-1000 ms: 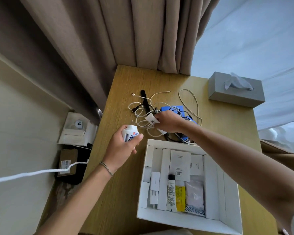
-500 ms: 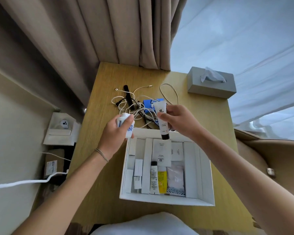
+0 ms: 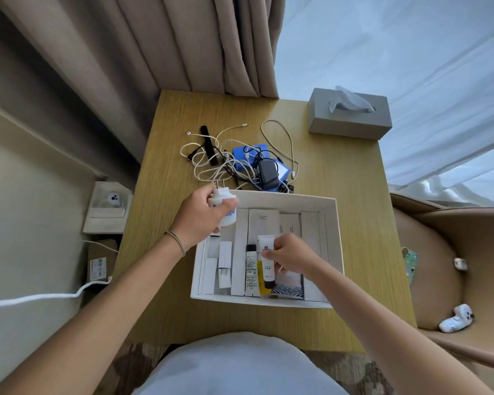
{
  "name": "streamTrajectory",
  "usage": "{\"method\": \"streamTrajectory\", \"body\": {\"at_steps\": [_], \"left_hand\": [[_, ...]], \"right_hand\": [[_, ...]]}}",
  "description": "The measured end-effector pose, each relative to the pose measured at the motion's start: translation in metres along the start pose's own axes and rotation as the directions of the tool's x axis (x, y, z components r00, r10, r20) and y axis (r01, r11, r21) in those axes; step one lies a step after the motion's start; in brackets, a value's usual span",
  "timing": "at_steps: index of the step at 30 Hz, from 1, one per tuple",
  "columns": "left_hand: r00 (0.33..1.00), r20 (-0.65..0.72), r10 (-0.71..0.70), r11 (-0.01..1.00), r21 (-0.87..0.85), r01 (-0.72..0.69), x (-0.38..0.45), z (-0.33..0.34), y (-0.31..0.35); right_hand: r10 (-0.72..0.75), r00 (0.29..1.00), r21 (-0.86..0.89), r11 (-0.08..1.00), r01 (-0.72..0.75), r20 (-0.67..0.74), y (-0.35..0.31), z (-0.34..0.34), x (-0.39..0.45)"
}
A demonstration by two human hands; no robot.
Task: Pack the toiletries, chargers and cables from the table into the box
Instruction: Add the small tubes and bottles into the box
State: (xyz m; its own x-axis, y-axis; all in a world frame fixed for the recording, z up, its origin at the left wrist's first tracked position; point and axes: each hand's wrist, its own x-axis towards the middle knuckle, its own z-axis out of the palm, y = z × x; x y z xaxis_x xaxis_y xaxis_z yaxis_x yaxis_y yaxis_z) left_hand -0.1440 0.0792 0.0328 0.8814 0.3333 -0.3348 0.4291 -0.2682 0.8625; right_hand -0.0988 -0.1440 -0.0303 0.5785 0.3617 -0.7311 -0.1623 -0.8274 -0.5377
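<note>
A white open box [image 3: 332, 238] sits on the wooden table [image 3: 166, 172]. My right hand [image 3: 290, 256] holds a white tube with a black cap [image 3: 267, 265] low inside the box, over a yellow tube and beside another white tube [image 3: 251, 270]. My left hand [image 3: 200, 216] grips a small white bottle with blue print [image 3: 226, 210] at the box's far left corner; a white plug charger seems to be held against it. A tangle of white and black cables [image 3: 226, 161], a black charger [image 3: 267, 172] and a blue box [image 3: 244, 153] lie behind the box.
A grey tissue box [image 3: 350, 115] stands at the table's far right corner. Curtains hang behind the table. A tan chair [image 3: 445, 269] with small white items is on the right. Small boxes and a white cord [image 3: 40, 297] lie on the floor at left.
My right hand has carried the white tube from above the box's far edge down into the box. My left hand moved the bottle slightly toward the box corner.
</note>
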Motion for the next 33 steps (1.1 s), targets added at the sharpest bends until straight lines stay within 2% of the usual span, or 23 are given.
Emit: {"method": "streamTrajectory", "body": {"at_steps": [4, 6, 9, 11, 17, 22, 29, 33], "left_hand": [[0.992, 0.104, -0.071, 0.993, 0.104, 0.060, 0.006, 0.005, -0.003], [0.989, 0.124, -0.079, 0.972, 0.230, 0.049, 0.009, 0.010, -0.005], [0.992, 0.106, -0.073, 0.885, 0.466, 0.016, 0.012, 0.022, -0.008], [0.992, 0.099, -0.075, 0.817, 0.576, 0.004, 0.014, 0.031, -0.009], [0.995, 0.030, -0.093, 0.658, 0.752, 0.039, 0.028, 0.051, -0.010], [0.997, 0.000, -0.071, 0.553, 0.832, 0.040, 0.032, 0.060, -0.027], [0.998, -0.042, -0.038, 0.571, 0.819, 0.056, 0.037, 0.064, -0.033], [0.998, -0.041, -0.048, 0.502, 0.863, 0.060, 0.036, 0.067, -0.035]], "right_hand": [[0.062, 0.998, -0.020, 0.998, -0.063, -0.034, 0.008, 0.014, 0.006], [0.053, 0.995, -0.088, 0.994, -0.060, -0.080, 0.010, 0.018, 0.006], [0.003, 0.987, -0.216, 0.976, -0.037, -0.159, 0.014, 0.021, 0.004], [-0.010, 0.987, -0.289, 0.956, -0.038, -0.163, 0.015, 0.021, 0.001], [-0.080, 0.987, -0.318, 0.948, 0.032, -0.139, 0.021, 0.023, -0.004], [-0.109, 0.982, -0.319, 0.946, 0.055, -0.154, 0.027, 0.024, -0.009], [-0.158, 0.972, -0.312, 0.945, 0.098, -0.173, 0.029, 0.016, -0.017], [-0.226, 0.956, -0.294, 0.942, 0.165, -0.187, 0.020, 0.006, -0.019]]}}
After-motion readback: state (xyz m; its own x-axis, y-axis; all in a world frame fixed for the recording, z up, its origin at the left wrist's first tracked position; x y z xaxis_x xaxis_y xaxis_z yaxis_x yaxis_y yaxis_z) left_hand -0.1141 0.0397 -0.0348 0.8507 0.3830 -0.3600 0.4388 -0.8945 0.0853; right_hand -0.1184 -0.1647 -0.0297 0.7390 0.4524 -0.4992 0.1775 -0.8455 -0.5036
